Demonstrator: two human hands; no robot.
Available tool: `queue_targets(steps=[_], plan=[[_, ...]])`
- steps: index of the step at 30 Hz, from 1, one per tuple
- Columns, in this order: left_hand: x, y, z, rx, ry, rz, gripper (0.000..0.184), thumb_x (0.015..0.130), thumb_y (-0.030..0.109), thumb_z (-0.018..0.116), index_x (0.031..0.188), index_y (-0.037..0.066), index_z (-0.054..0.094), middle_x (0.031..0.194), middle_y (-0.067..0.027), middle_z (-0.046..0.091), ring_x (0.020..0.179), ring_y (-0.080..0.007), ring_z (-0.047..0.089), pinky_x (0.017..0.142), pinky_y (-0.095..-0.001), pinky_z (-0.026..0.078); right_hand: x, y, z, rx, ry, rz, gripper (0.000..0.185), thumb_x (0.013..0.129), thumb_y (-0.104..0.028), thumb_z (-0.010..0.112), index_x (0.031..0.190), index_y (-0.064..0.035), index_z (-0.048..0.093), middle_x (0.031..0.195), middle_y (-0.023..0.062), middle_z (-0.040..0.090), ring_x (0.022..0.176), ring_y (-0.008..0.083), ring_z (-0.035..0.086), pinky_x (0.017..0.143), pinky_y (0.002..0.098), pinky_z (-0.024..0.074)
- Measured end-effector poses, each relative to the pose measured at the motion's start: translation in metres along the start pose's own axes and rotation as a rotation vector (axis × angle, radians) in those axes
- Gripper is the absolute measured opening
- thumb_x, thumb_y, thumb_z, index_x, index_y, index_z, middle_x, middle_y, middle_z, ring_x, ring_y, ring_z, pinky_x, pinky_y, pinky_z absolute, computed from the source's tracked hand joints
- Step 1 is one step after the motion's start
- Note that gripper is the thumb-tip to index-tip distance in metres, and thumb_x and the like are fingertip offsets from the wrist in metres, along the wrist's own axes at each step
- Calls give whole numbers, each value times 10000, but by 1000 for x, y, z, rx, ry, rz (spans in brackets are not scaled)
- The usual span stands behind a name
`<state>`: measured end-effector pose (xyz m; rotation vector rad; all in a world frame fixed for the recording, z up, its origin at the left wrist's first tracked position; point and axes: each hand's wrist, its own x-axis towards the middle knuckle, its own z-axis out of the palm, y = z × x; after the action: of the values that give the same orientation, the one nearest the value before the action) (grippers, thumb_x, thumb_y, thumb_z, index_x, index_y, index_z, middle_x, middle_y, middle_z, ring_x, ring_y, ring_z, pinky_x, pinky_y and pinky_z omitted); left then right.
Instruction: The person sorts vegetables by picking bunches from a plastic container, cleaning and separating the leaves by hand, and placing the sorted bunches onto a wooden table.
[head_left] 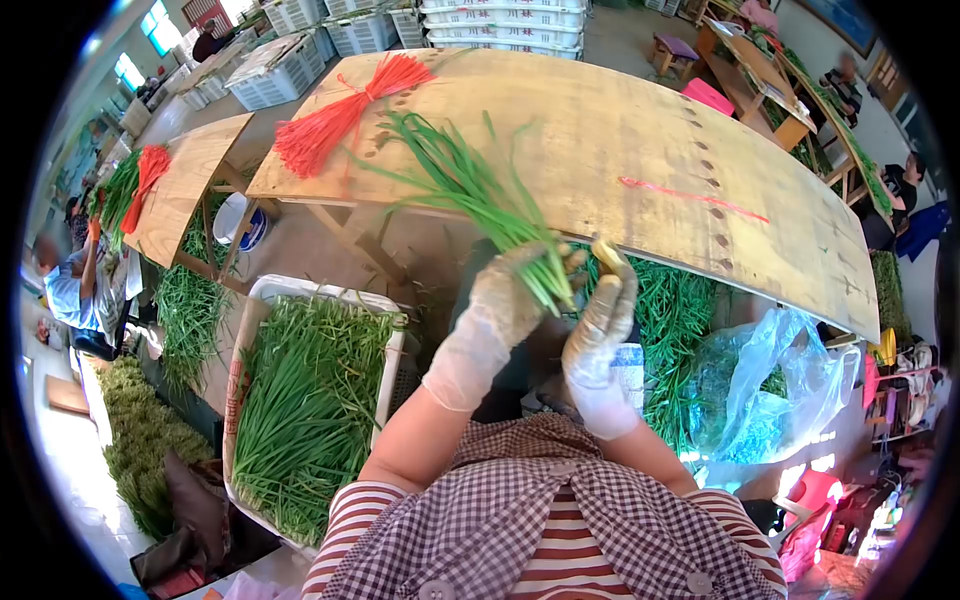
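My left hand (510, 295), in a pale stained glove, is closed round the lower stems of a bunch of long green leafy stalks (460, 180). The leaf tips spread up and left over the wooden table (600, 130). Close by on the right, my right hand (603, 310), gloved too, has its palm turned toward the stem ends, fingers bent upward and apart, with nothing seen in it. A bundle of red ties (345, 110) lies at the table's left end. One loose red tie (695, 198) lies on the right part of the table.
A white crate (395, 370) full of green stalks stands at lower left. More greens (675, 320) and a clear plastic bag (770, 390) are below the table's right edge. White crates (503, 25) are stacked behind. Other people sit at tables on both sides.
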<state>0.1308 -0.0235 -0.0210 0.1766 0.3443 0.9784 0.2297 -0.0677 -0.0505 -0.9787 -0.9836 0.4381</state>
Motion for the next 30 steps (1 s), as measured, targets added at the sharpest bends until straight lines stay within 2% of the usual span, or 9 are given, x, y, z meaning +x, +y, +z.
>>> queue_targets(steps=[5, 7, 10, 13, 19, 20, 26, 28, 30], plan=[[7, -22, -10, -36, -157, 55, 290, 905, 106, 535, 1162, -29, 541, 1064, -116, 614, 1014, -243, 583, 961, -365, 448, 12, 11, 0, 72, -75, 41, 330, 1003, -256, 428, 1187, -6, 539, 1143, 107, 564, 1052, 178, 516, 954, 315, 390], [-1, -16, -8, -4, -59, 58, 279, 907, 102, 534, 1160, -15, 548, 1067, -118, 608, 1005, -241, 583, 945, -388, 460, 10, 6, -10, 211, -131, 291, 301, 997, -235, 455, 1162, -9, 565, 1043, 82, 593, 908, 147, 560, 824, 261, 452], [-6, -14, -11, 12, -33, 14, 284, 892, 85, 556, 1157, -18, 547, 1068, -127, 605, 979, -254, 597, 923, -408, 479, 44, -14, -25, -262, -415, 597, 318, 951, -230, 534, 1163, 4, 574, 966, 168, 634, 830, 172, 617, 697, 275, 503], [-7, -22, -28, 230, -10, -27, 324, 889, 106, 570, 1183, -24, 531, 1074, -120, 603, 1003, -259, 592, 924, -403, 483, 58, -8, -13, -644, -728, 596, 648, 763, -421, 728, 1204, 19, 545, 1052, 248, 637, 1006, 329, 621, 855, 380, 494], [3, -63, -30, 6, 295, -46, 369, 995, 197, 421, 1328, 43, 377, 1249, -133, 510, 1141, -233, 535, 988, -386, 451, 64, -12, 8, -728, -954, 539, 763, 690, -234, 793, 1345, -41, 452, 1129, 153, 638, 1045, 248, 612, 925, 351, 465], [2, -68, -38, 60, 282, -22, 360, 985, 170, 447, 1316, 41, 392, 1260, -127, 506, 1151, -228, 527, 995, -375, 446, 64, -9, 7, -706, -959, 469, 720, 705, -333, 747, 1260, 41, 481, 1086, 268, 620, 1040, 386, 597, 896, 415, 471], [3, -52, -29, 877, -128, -13, 502, 827, 99, 696, 1269, 24, 472, 1156, -79, 583, 1043, -167, 569, 903, -323, 487, 98, -34, -14, -293, -681, 618, 546, 799, -212, 658, 1248, 41, 479, 1035, 257, 631, 925, 319, 646, 848, 372, 501], [10, -47, -10, 1090, -238, 143, 520, 802, 123, 735, 1249, 8, 496, 1088, -62, 602, 953, -136, 586, 851, -295, 503, 147, -61, -40, -435, -495, 298, 324, 860, -168, 645, 1122, -20, 523, 774, 21, 566, 625, 107, 556, 561, 255, 475], [25, -37, 19, 1388, -203, 391, 437, 795, 127, 720, 1194, 73, 551, 1107, -88, 612, 966, -189, 603, 847, -324, 508, 194, -79, -62, -230, -228, 195, 290, 862, -205, 675, 1082, -46, 572, 737, 7, 580, 579, 94, 519, 551, 248, 466]])
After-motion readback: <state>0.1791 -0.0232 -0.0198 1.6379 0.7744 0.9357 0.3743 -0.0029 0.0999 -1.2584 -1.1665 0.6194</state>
